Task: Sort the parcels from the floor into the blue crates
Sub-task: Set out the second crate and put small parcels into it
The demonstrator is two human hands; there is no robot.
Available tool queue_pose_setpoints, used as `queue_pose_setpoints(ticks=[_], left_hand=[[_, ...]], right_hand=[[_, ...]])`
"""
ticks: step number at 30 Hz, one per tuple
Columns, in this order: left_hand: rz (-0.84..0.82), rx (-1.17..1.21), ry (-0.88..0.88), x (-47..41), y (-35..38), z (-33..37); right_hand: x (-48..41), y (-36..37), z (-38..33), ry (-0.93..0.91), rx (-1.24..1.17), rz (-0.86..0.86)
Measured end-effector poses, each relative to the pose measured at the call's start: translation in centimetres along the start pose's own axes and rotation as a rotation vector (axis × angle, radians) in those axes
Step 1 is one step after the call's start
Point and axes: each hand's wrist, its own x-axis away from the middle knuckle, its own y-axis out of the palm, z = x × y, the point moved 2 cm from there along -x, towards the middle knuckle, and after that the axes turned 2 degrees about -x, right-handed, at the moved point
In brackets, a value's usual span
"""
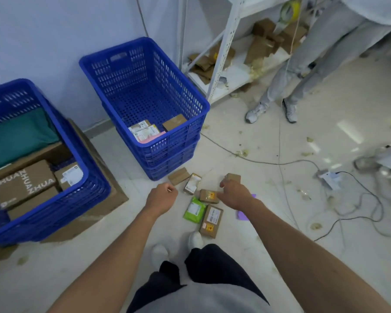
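- Small parcels (209, 196), brown boxes and a green pouch (194, 210), lie clustered on the floor (280, 222) just before the stacked blue crates (167, 143).
- Left hand (161, 195) hovers beside them, fingers loosely curled, empty.
- Right hand (233, 193) hangs over them, fingers relaxed; contact unclear.

Both crates are open-topped and free to enter from above. The right crate (178, 141) has much bare bottom behind its few parcels; the left crate (77, 199) (raised on a carton (113, 190)) is nearly full. Bare floor (113, 154) runs between the crates and left of the floor parcels (209, 196). Rightward, cables (235, 154) and a power strip (327, 179) cross the floor. A shelf (226, 41) and a bystander's legs (280, 86) block the far right.
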Motion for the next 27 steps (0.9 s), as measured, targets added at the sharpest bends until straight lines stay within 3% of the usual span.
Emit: queue_pose_setpoints(ticks=[8, 16, 21, 27], left_hand=[[-0.063, 0.024, -0.038, 0.9, 7.4, 1.9], [0.051, 0.13, -0.121, -3.6, 15.6, 3.3], [0.111, 0.098, -0.198, -8.4, 22.0, -0.1], [-0.042, 0.008, -0.254, -15.5, 29.9, -8.3]], right_hand=[[2.2, 1.4, 7.9, 0.024, 0.004, -0.019], [-4.8, 4.5, 17.5, -0.102, 0.09, -0.054], [-12.2, 9.7, 21.5, -0.18, 0.187, -0.115], [-22.5, 19.6, 24.8, -0.229, 0.224, -0.181]])
